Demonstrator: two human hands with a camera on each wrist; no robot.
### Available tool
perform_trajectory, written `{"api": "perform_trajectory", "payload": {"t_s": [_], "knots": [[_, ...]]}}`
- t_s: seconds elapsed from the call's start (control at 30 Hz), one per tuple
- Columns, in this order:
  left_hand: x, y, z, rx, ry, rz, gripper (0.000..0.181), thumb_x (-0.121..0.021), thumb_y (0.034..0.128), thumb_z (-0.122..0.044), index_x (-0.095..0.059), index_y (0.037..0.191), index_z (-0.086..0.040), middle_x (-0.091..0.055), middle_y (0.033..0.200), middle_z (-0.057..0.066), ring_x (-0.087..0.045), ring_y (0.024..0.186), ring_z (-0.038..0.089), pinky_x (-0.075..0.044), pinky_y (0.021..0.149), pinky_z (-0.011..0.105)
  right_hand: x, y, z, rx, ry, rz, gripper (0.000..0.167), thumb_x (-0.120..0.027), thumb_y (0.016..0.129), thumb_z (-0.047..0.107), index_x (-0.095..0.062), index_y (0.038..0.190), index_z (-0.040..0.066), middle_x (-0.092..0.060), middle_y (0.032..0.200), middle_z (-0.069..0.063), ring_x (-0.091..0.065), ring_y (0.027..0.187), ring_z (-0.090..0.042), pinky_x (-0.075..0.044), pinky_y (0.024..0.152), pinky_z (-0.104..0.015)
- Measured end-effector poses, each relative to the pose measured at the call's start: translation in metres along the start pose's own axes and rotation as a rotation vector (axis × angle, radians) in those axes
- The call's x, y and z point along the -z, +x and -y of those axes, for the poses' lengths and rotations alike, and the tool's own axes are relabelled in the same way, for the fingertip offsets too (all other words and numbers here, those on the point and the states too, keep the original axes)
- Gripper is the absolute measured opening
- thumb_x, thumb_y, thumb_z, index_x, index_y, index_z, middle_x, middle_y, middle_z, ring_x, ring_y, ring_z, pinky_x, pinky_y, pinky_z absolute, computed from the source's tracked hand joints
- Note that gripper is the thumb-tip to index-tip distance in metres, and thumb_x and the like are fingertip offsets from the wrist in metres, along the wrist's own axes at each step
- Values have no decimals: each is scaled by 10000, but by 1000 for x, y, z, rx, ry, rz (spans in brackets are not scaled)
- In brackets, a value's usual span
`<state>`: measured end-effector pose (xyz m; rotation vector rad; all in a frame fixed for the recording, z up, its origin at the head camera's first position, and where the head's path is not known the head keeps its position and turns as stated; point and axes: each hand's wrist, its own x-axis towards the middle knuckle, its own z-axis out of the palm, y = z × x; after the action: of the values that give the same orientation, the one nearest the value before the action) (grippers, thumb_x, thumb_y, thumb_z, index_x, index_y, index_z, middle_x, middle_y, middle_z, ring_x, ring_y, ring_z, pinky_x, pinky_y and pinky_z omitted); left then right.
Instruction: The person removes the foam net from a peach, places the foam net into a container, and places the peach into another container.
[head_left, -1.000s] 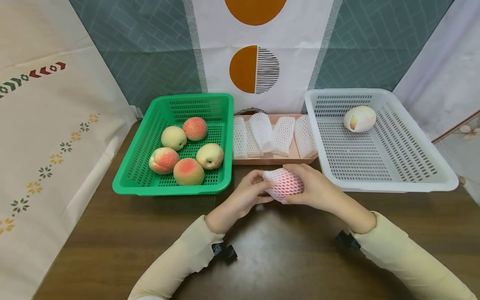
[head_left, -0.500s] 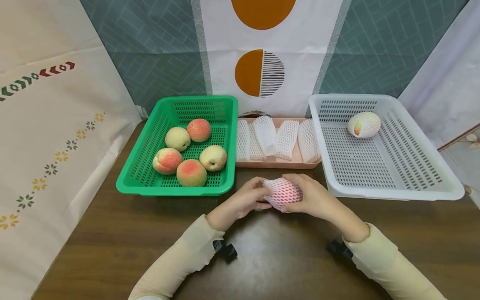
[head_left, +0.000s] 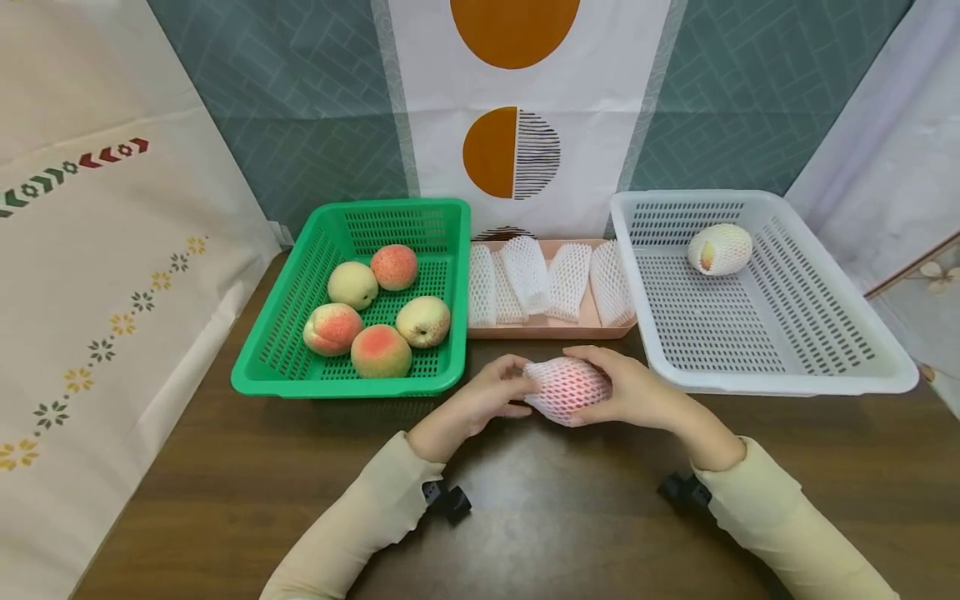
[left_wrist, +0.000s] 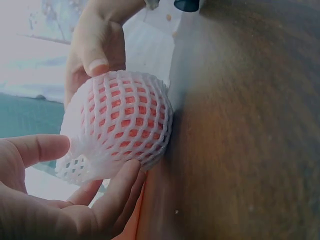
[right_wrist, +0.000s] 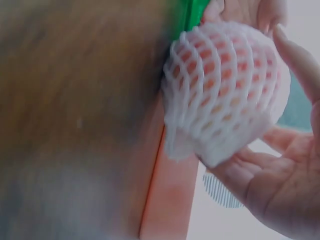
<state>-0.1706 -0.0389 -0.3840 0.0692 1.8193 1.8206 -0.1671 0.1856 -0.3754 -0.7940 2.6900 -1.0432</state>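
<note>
A red-blushed peach (head_left: 572, 388) in a white foam net sleeve (left_wrist: 125, 117) is held between both hands, just above the dark table. My right hand (head_left: 637, 390) grips its right side, thumb and fingers on opposite sides of the net. At the left end, my left hand (head_left: 483, 396) pinches the loose end of the sleeve between thumb and fingers. The right wrist view shows the netting (right_wrist: 225, 85) stretched round the fruit, with its gathered rim near the palm. The left fingertips are mostly hidden in that view.
Left, a green basket (head_left: 348, 388) holds several bare peaches (head_left: 380, 351). Behind the hands, a pink tray (head_left: 551, 332) carries several flat foam sleeves (head_left: 568, 282). On the right, a white basket (head_left: 780, 383) contains one sleeved fruit (head_left: 720, 249). Brown table (head_left: 555, 517) lies in front.
Both hands keep hold of the sleeved peach, which stays in nearly the same place. The left fingers have shifted slightly outward at its left end. The head view has moved a little.
</note>
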Motion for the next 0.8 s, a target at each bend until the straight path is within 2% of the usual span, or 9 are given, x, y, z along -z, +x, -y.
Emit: {"api": "perform_trajectory", "payload": {"t_s": [0.13, 0.2, 0.3, 0.47, 0.8], "knots": [[0, -2, 0, -59, 118, -46, 344, -564, 908, -45, -457, 1218, 58, -546, 1046, 144, -570, 922, 191, -543, 855, 450, 3, -1, -6, -10, 67, 23, 790, -836, 704, 230, -454, 1366, 26, -541, 1306, -169, -551, 1084, -280, -477, 889, -445], [0, -2, 1, -102, 196, -69, 342, -578, 904, -54, -471, 1208, 59, -563, 1119, 197, -585, 952, 224, -555, 826, 427, 4, -2, -7, -3, 65, 24, 776, -829, 712, 223, -455, 1360, 17, -539, 1302, -180, -544, 1095, -291, -474, 898, -463], [1, -4, 1, -190, 323, -91, 341, -578, 899, -56, -485, 1209, 53, -554, 1214, 243, -589, 1051, 303, -540, 848, 411, 5, -3, -5, 4, 42, 18, 791, -830, 715, 250, -446, 1365, 12, -521, 1313, -198, -523, 1132, -322, -450, 930, -511], [2, -9, -1, -326, 473, -97, 362, -569, 882, -53, -486, 1222, 38, -530, 1252, 261, -563, 1139, 387, -495, 931, 446, 5, -6, -1, 0, -4, 1, 849, -833, 713, 307, -412, 1390, 16, -477, 1348, -221, -472, 1208, -376, -399, 981, -552], [0, -17, -8, -488, 703, -173, 402, -632, 856, -131, -513, 1222, -14, -515, 1219, 241, -502, 1113, 370, -450, 910, 480, 7, -10, 7, -1, -64, -58, 844, -826, 713, 328, -420, 1379, 6, -458, 1348, -244, -412, 1238, -413, -358, 995, -605]]}}
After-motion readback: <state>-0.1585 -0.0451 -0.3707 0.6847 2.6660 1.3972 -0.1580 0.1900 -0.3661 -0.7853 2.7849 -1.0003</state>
